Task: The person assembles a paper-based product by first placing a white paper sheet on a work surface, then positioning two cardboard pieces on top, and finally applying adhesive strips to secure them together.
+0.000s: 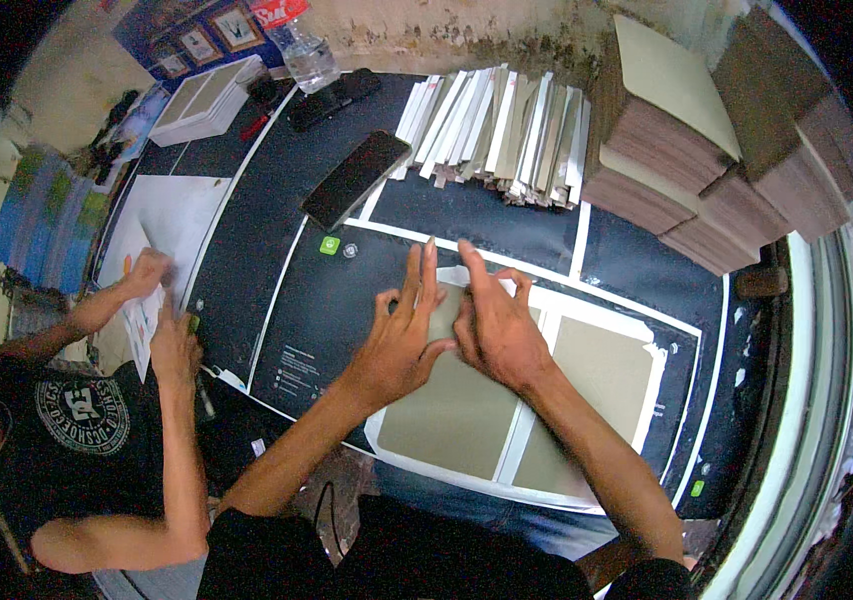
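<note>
In front of me lies a white cover sheet (pixel 657 385) with folded edges, bearing a left grey board (pixel 447 430) and a right grey board (pixel 602 365). A narrow pale strip (pixel 519 440) runs between the boards. Over the far edge of the left board is my left hand (pixel 397 340), open, with its index and middle fingers stretched forward. Close beside it, my right hand (pixel 502 330) is open too, index finger extended and the others partly bent. Neither hand visibly holds anything. The hands cover part of the sheet's far edge.
A phone (pixel 357 180) and a darker phone (pixel 335 100) lie beyond my hands, near a water bottle (pixel 305 55). Paper and board strips (pixel 497 135) are heaped at the back. Tall board stacks (pixel 662 140) stand at right. At left, a co-worker's hands (pixel 175 350) handle paper.
</note>
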Demonstrator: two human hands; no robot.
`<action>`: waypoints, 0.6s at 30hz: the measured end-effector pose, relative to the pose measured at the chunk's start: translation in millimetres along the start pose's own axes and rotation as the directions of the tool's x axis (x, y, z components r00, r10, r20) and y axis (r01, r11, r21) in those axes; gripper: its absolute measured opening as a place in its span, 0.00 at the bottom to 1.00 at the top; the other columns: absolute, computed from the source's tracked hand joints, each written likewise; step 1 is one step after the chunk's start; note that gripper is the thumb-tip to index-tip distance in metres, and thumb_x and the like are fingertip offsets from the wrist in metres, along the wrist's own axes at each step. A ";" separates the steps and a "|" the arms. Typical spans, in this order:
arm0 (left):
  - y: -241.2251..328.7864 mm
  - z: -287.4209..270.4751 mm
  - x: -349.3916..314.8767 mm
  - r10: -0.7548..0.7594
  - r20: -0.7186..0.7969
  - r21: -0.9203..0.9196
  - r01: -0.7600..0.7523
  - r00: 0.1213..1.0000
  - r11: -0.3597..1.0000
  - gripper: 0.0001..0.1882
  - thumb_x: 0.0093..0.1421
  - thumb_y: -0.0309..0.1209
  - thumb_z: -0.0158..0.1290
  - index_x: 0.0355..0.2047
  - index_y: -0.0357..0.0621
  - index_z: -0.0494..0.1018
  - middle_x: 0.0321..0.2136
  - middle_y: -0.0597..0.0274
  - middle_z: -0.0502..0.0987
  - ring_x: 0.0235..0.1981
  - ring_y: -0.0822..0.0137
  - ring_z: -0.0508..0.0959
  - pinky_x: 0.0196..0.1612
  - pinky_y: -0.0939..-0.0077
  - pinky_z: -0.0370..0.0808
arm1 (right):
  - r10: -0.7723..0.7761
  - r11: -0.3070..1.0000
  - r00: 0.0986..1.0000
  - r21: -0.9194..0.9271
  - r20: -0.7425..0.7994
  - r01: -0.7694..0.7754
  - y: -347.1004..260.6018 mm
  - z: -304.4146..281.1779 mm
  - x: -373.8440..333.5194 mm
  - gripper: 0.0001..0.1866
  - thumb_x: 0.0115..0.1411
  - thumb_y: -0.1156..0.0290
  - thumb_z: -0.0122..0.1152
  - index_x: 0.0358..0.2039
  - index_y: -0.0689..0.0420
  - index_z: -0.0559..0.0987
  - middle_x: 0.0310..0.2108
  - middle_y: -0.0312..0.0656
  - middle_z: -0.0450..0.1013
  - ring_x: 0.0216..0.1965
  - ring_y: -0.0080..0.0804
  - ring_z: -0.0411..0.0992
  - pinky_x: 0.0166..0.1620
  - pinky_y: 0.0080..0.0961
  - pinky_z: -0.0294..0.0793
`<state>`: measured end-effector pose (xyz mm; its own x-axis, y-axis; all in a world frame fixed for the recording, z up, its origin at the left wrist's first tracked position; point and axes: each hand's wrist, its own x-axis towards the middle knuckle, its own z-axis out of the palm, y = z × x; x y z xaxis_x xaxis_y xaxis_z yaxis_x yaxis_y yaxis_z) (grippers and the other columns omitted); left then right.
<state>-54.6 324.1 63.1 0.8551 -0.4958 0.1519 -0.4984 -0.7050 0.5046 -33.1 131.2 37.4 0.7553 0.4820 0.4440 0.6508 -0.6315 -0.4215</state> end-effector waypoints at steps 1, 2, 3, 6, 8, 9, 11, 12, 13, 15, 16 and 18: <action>2.1 1.7 -2.5 -0.058 -0.026 -0.049 0.057 0.998 0.997 0.57 0.59 0.28 0.62 0.73 0.28 0.31 0.74 0.31 0.35 0.71 0.41 0.58 0.63 0.47 0.59 | -0.023 1.000 0.999 0.010 0.040 0.022 -2.1 -1.3 2.6 0.51 0.54 0.77 0.64 0.73 0.65 0.46 0.74 0.56 0.49 0.60 0.49 0.70 0.66 0.50 0.60; 6.2 4.9 -6.6 -0.118 -0.050 -0.099 0.113 0.992 0.989 0.57 0.58 0.27 0.63 0.73 0.28 0.30 0.74 0.31 0.36 0.69 0.41 0.61 0.63 0.47 0.59 | -0.049 0.998 0.992 0.044 0.113 0.045 -5.1 -4.7 4.9 0.52 0.53 0.78 0.64 0.74 0.63 0.45 0.75 0.56 0.44 0.61 0.53 0.68 0.66 0.51 0.60; 9.9 8.8 -11.7 -0.177 -0.072 -0.149 0.165 0.982 0.975 0.58 0.57 0.26 0.63 0.73 0.29 0.30 0.74 0.31 0.37 0.67 0.40 0.64 0.63 0.47 0.59 | -0.078 0.995 0.980 0.077 0.184 0.064 -7.7 -7.8 7.2 0.53 0.53 0.79 0.65 0.74 0.62 0.44 0.76 0.55 0.40 0.62 0.57 0.66 0.66 0.52 0.61; 32.5 3.6 -28.0 -0.318 -0.200 -0.226 0.273 0.927 0.935 0.61 0.55 0.28 0.66 0.74 0.32 0.30 0.71 0.38 0.56 0.54 0.55 0.76 0.58 0.52 0.56 | -0.106 0.989 0.965 0.131 0.239 0.076 -1.8 -8.8 8.6 0.55 0.52 0.79 0.65 0.75 0.59 0.42 0.77 0.57 0.33 0.65 0.62 0.61 0.68 0.54 0.60; 40.5 1.2 -43.6 -0.394 -0.326 -0.125 0.374 0.859 0.919 0.61 0.53 0.34 0.69 0.74 0.35 0.37 0.65 0.50 0.70 0.41 0.68 0.79 0.53 0.60 0.52 | -0.155 0.984 0.957 0.124 0.246 0.128 -2.2 -8.2 9.8 0.56 0.53 0.78 0.65 0.75 0.58 0.39 0.77 0.59 0.32 0.65 0.59 0.62 0.69 0.53 0.58; 40.1 -0.1 -54.7 -0.400 -0.364 -0.108 0.388 0.841 0.915 0.59 0.53 0.35 0.69 0.74 0.36 0.41 0.64 0.52 0.71 0.41 0.69 0.79 0.53 0.60 0.52 | -0.119 0.988 0.957 0.124 0.266 0.089 -3.7 -5.3 9.1 0.56 0.53 0.77 0.65 0.75 0.58 0.39 0.77 0.59 0.32 0.65 0.59 0.62 0.68 0.53 0.58; 40.5 -9.7 -74.1 -0.391 -0.439 -0.073 0.401 0.809 0.913 0.55 0.53 0.36 0.69 0.73 0.38 0.48 0.62 0.55 0.73 0.39 0.70 0.78 0.53 0.59 0.52 | -0.037 0.995 0.955 0.103 0.294 0.007 -5.2 -5.9 9.1 0.56 0.55 0.76 0.64 0.75 0.59 0.37 0.77 0.59 0.33 0.65 0.58 0.62 0.68 0.54 0.58; 42.4 -14.0 -86.0 -0.417 -0.461 -0.089 0.427 0.784 0.900 0.50 0.53 0.36 0.69 0.71 0.41 0.53 0.59 0.58 0.76 0.38 0.71 0.77 0.54 0.60 0.52 | -0.029 0.997 0.957 0.074 0.287 0.008 -7.1 -8.8 9.7 0.56 0.57 0.73 0.64 0.74 0.60 0.36 0.77 0.58 0.35 0.64 0.59 0.62 0.68 0.56 0.57; 40.8 -14.1 -98.7 -0.446 -0.479 -0.112 0.452 0.756 0.885 0.45 0.54 0.35 0.69 0.68 0.43 0.59 0.56 0.61 0.78 0.37 0.72 0.77 0.54 0.60 0.51 | -0.021 0.998 0.954 0.063 0.298 0.002 -6.4 -8.2 9.0 0.56 0.57 0.72 0.64 0.74 0.60 0.36 0.77 0.59 0.36 0.64 0.58 0.63 0.68 0.56 0.57; 42.6 -11.4 -118.1 -0.521 -0.479 -0.164 0.511 0.706 0.844 0.41 0.55 0.34 0.68 0.66 0.44 0.62 0.51 0.63 0.80 0.36 0.73 0.76 0.54 0.61 0.51 | -0.006 0.999 0.947 0.045 0.322 -0.009 -7.0 -7.0 8.4 0.56 0.57 0.70 0.65 0.74 0.61 0.36 0.76 0.59 0.38 0.64 0.57 0.63 0.67 0.56 0.56; 43.8 -9.8 -124.7 -0.557 -0.484 -0.199 0.535 0.675 0.821 0.38 0.55 0.33 0.68 0.64 0.45 0.63 0.47 0.65 0.81 0.36 0.73 0.76 0.54 0.61 0.51 | 0.042 0.997 0.941 0.049 0.336 -0.062 -12.3 -11.6 10.4 0.55 0.58 0.68 0.64 0.74 0.61 0.36 0.74 0.58 0.48 0.61 0.59 0.66 0.67 0.56 0.54; 44.5 -8.1 -134.5 -0.605 -0.481 -0.261 0.555 0.634 0.790 0.35 0.56 0.32 0.67 0.62 0.45 0.65 0.43 0.67 0.82 0.35 0.73 0.75 0.54 0.62 0.52 | 0.084 0.996 0.935 0.009 0.346 -0.093 -11.8 -9.5 6.5 0.54 0.59 0.68 0.62 0.74 0.61 0.36 0.72 0.57 0.55 0.59 0.60 0.69 0.66 0.56 0.54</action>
<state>-190.7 363.5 71.9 0.9127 0.3563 0.2001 0.1185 -0.6995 0.7048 -36.6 136.1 52.8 0.7871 0.6076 0.1065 0.5788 -0.6677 -0.4682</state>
